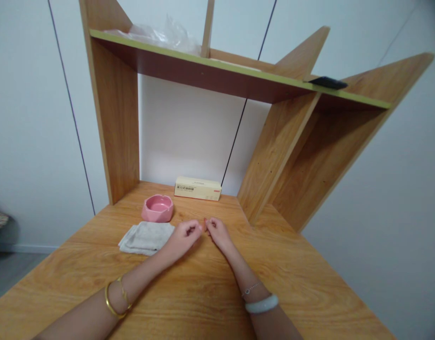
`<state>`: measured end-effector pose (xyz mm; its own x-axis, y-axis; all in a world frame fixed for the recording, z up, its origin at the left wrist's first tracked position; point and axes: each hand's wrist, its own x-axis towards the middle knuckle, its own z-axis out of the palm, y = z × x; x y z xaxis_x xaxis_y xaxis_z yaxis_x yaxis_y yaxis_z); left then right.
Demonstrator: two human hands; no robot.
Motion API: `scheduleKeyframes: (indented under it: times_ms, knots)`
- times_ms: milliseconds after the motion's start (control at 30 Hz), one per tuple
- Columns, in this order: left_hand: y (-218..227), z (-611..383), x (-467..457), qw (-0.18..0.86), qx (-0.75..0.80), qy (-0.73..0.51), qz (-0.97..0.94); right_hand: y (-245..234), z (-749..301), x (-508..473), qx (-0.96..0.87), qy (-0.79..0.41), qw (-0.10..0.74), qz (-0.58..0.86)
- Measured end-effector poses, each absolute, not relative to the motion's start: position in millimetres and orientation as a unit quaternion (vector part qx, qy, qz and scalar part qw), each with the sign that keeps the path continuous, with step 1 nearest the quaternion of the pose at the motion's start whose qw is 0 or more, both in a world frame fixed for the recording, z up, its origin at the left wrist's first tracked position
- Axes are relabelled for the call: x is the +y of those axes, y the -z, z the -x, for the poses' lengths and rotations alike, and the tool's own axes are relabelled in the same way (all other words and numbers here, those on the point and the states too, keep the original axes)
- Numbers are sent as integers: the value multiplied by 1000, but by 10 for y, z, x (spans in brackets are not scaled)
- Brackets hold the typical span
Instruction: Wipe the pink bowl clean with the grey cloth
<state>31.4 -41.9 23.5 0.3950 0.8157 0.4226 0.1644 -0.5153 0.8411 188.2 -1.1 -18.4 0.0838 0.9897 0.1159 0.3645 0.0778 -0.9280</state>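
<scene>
Pinkish red shows in a small reddish shape (204, 224) at the gap between the two hands, against the right fingertips; whether it is a held piece or part of a finger is too small to tell. The left hand (188, 232) has its fingers curled in and its thumb drawn toward them. The right hand (216, 231) is bent the same way, just beside it, so the fingertips nearly meet. Whether either hand is clamped on something cannot be told.

With both hands drawn to one spot low over the wooden desk (189, 297), the handling looks under way rather than finished; how much of it is left does not show.

Next outward, just left of the left hand and partly behind that wrist, lies a grey cloth (146, 236), already folded into flat layers. Beyond the cloth stands a pink faceted bowl (157, 215), upright, with neither hand on it. Farther back, near the wall, a pale printed box (197, 189) lies lengthwise and appears closed, also untouched. These three look settled in place, so the unfinished part seems confined to the fingertips.

Above, a shelf (203, 71) carries clear plastic (164, 38) and a dark flat object (328, 83).
</scene>
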Motion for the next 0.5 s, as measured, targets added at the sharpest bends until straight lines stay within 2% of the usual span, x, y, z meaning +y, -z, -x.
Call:
scheduleKeyframes:
  times_ms: [100, 267, 367, 500]
  knots:
    - [-332, -110, -242, 323, 365, -537, -688, 132, -1711, -124, -658, -274, 416, 565]
    - [-442, 311, 42, 169, 442, -584, -660, -42, -1361, -433, -816, -154, 257, 494]
    - [-463, 487, 144, 135, 479, -610, -616, -99, -1212, -552, -874, -114, 179, 436]
    - [-417, 603, 231, 130, 500, -632, -578, -83, -1124, -573, -898, -75, 127, 415]
